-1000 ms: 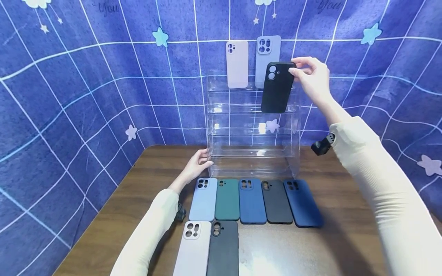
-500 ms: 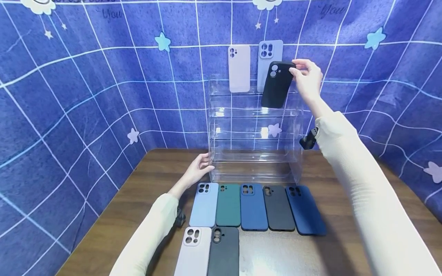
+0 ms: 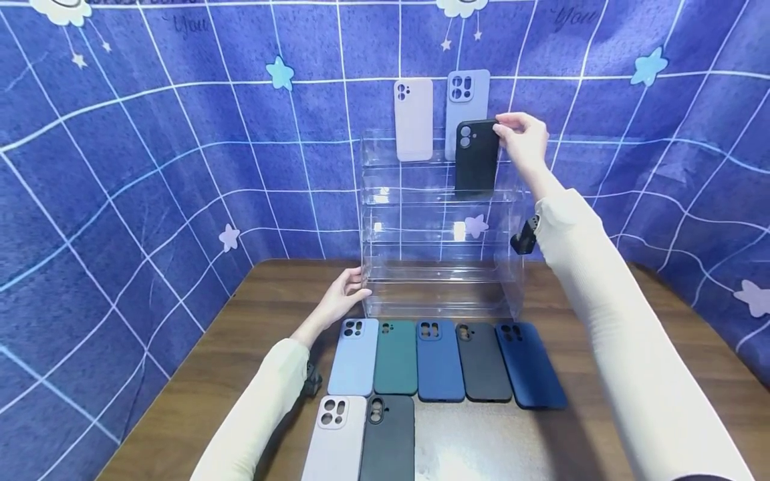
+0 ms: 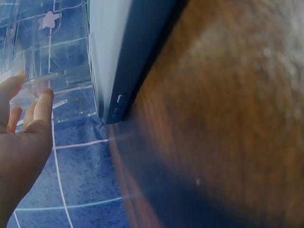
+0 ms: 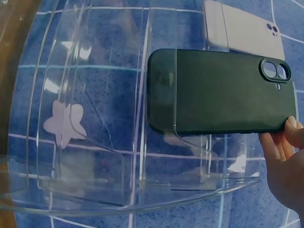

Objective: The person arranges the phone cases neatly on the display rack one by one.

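A black phone case (image 3: 475,157) stands upright at the second tier of a clear acrylic display rack (image 3: 442,272). My right hand (image 3: 525,141) pinches its upper right corner between thumb and fingers. In the right wrist view the case's (image 5: 218,90) bottom end sits behind a clear front lip. Behind it, a pale lavender-blue case (image 3: 468,100) stands on the top tier, with a pale pink case (image 3: 414,120) to its left. Low on the rack's left side, my left hand (image 3: 337,297) holds the edge, thumb in front and fingers around the side.
Before the rack lie a light blue case (image 3: 353,357), a green case (image 3: 396,361), a blue case (image 3: 441,361), a dark grey case (image 3: 484,361) and a navy case (image 3: 532,367). Nearer are a whitish case (image 3: 335,441) and another dark case (image 3: 390,441). A patterned blue cloth (image 3: 180,133) hangs behind.
My right hand has moved left and slightly down with the black case, which has gone from tilted to upright and now meets the second tier. My left hand stays at the rack's side.
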Motion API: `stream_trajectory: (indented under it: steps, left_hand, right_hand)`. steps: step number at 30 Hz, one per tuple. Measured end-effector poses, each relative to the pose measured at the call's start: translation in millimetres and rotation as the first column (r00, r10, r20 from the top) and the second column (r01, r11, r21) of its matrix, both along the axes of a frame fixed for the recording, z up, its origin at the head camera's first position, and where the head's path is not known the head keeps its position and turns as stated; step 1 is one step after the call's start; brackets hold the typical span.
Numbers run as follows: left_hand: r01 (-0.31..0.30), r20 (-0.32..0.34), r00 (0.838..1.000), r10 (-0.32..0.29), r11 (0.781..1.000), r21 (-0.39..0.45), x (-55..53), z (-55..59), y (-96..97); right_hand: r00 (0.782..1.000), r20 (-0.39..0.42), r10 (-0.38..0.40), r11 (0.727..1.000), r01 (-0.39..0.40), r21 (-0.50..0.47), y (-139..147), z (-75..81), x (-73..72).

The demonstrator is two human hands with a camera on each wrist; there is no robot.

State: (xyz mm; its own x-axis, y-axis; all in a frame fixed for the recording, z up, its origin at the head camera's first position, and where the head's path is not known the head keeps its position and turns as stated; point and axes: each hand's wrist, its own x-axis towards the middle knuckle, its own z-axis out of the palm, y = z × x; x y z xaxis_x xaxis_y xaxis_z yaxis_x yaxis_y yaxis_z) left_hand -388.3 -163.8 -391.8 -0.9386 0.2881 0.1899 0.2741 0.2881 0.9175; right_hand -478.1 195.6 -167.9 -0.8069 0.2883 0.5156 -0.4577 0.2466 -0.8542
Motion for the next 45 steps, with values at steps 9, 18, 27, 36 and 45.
stream_trajectory:
  steps: [9, 18, 27, 36, 45]
  left_hand:
    - [-0.006, -0.012, 1.0, 0.006, 1.0, -0.008, -1.0, -2.3, 1.4]
    - [-0.021, 0.001, 1.0, 0.021, 1.0, -0.014, -2.6, -4.6, -1.3]
    - [-0.042, -0.044, 0.998, 0.042, 0.999, 0.001, -22.2, -23.7, -1.1]
    - [-0.013, -0.033, 0.999, 0.014, 0.999, 0.039, -14.4, -11.6, 4.8]
    - [-0.022, -0.01, 1.0, 0.023, 0.999, 0.046, -1.7, -5.2, 3.2]
  right_hand:
    - [0.993, 0.017, -0.119, 0.968, 0.113, 0.223, 11.0, -11.0, 5.8]
    - [0.996, 0.023, -0.09, 0.962, 0.081, 0.259, 18.4, -24.6, 15.0]
    - [0.999, -0.003, -0.051, 0.958, 0.05, 0.281, 23.7, -30.5, 31.5]
    - [1.0, 0.018, 0.014, 0.964, -0.018, 0.265, 27.1, -40.0, 52.7]
    - [0.994, 0.038, 0.101, 0.955, -0.108, 0.276, 20.9, -56.7, 76.1]
